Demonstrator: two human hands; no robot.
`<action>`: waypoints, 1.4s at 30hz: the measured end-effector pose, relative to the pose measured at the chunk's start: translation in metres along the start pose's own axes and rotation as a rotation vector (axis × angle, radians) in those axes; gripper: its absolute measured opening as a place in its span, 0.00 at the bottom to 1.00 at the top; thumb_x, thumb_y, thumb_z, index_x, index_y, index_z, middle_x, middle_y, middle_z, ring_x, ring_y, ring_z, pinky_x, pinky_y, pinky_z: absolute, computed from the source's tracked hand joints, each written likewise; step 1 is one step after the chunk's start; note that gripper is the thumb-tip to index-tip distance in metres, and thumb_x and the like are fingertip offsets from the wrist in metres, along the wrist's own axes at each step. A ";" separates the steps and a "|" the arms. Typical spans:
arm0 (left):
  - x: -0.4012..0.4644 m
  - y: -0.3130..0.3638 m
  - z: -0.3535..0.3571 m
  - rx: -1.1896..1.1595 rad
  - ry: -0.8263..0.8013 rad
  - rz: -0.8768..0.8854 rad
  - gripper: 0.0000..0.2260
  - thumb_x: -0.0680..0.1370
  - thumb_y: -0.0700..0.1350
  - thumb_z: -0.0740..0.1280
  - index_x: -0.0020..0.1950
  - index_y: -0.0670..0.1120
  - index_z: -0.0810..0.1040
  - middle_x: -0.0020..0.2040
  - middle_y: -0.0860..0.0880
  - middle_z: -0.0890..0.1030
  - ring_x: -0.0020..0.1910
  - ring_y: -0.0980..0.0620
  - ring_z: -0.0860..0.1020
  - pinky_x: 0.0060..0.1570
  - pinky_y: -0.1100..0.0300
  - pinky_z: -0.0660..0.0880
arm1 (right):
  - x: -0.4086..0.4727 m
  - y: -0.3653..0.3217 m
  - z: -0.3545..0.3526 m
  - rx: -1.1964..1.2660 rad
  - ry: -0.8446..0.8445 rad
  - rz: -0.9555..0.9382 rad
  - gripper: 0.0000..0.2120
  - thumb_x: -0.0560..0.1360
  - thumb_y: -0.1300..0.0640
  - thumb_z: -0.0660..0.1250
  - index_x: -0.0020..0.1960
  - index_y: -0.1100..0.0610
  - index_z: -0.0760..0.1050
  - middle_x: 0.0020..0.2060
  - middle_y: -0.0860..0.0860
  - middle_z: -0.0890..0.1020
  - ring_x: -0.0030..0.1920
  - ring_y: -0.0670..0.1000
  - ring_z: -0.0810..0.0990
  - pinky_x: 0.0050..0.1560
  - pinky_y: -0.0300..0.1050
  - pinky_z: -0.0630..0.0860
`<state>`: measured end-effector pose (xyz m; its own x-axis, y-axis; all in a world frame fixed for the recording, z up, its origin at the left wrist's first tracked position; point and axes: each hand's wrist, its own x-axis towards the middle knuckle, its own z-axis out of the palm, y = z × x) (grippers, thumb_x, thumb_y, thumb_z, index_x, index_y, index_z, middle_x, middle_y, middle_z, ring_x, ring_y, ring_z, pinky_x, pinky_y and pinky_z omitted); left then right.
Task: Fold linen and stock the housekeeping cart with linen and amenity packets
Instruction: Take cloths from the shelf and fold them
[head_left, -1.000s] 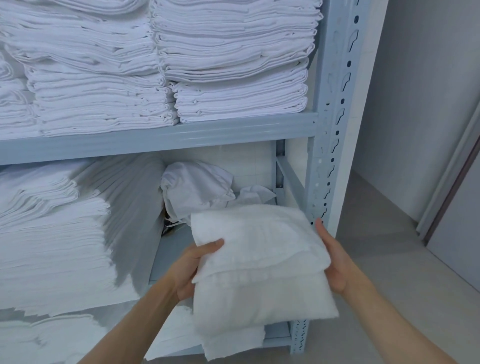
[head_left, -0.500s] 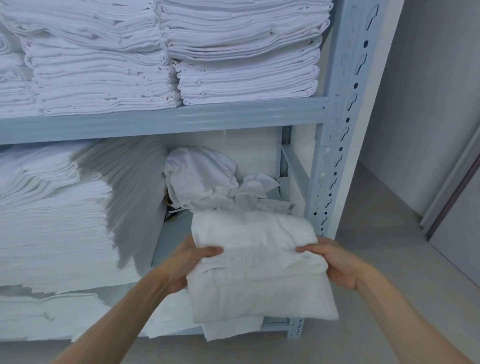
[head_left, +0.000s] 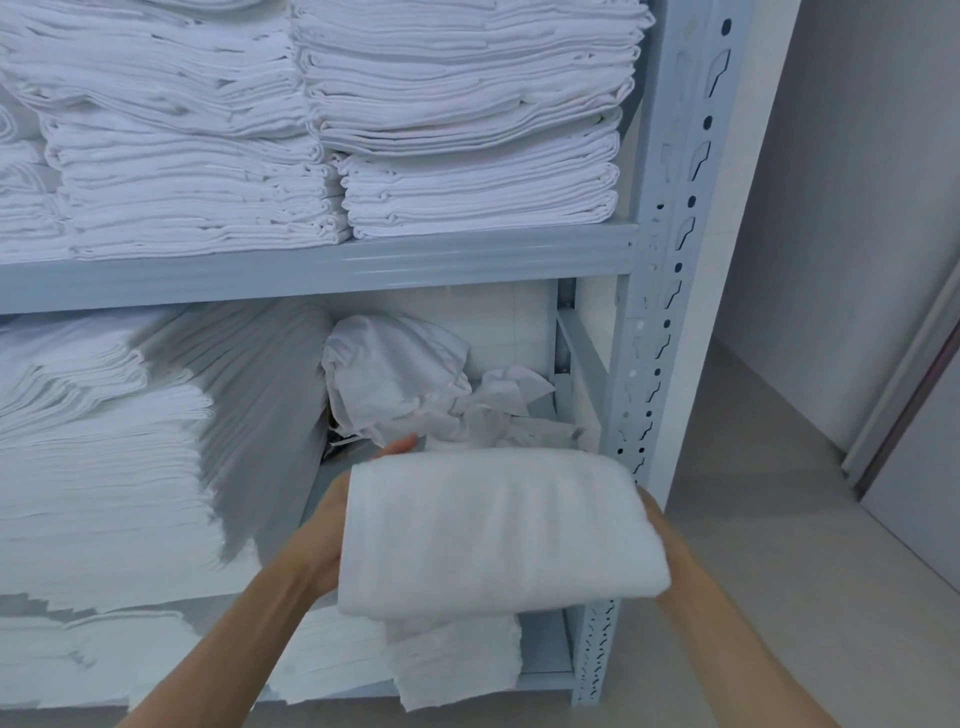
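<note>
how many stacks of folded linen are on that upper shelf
3 show: right stack by the post, middle stack, and a left one cut off by the frame edge. More may lie out of view.

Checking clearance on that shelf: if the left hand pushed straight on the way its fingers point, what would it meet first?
Probably the crumpled white linen just beyond the left hand; depth is unclear.

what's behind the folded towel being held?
Behind the folded towel: crumpled white linen on the middle shelf. Left hand fingertips show past its edge; the right hand is mostly covered.
</note>
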<state>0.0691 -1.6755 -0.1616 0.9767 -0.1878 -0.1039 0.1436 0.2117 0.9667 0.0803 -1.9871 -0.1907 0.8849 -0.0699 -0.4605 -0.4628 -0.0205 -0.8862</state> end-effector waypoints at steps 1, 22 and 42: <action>0.000 -0.005 -0.002 0.011 0.034 -0.045 0.20 0.68 0.47 0.71 0.59 0.46 0.81 0.41 0.46 0.85 0.36 0.50 0.83 0.35 0.56 0.80 | 0.008 0.003 0.003 0.003 0.036 0.067 0.19 0.83 0.63 0.58 0.34 0.60 0.66 0.30 0.54 0.70 0.37 0.52 0.70 0.43 0.47 0.69; 0.054 -0.077 -0.081 -0.109 0.192 -0.319 0.19 0.76 0.59 0.63 0.47 0.45 0.85 0.44 0.41 0.82 0.39 0.44 0.84 0.34 0.57 0.78 | 0.089 0.051 0.037 0.330 -0.200 0.152 0.14 0.77 0.47 0.64 0.47 0.51 0.87 0.45 0.53 0.86 0.43 0.51 0.86 0.37 0.42 0.80; 0.267 -0.125 -0.052 0.019 0.197 -0.429 0.15 0.77 0.56 0.70 0.58 0.49 0.80 0.51 0.49 0.86 0.50 0.48 0.85 0.49 0.52 0.81 | 0.250 0.004 0.033 0.085 0.263 0.262 0.15 0.75 0.62 0.67 0.61 0.61 0.74 0.55 0.58 0.77 0.53 0.59 0.75 0.53 0.56 0.78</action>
<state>0.3201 -1.7021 -0.3228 0.8415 -0.0682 -0.5360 0.5400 0.1366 0.8305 0.3008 -1.9721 -0.3112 0.6882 -0.3158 -0.6532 -0.6558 0.1143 -0.7462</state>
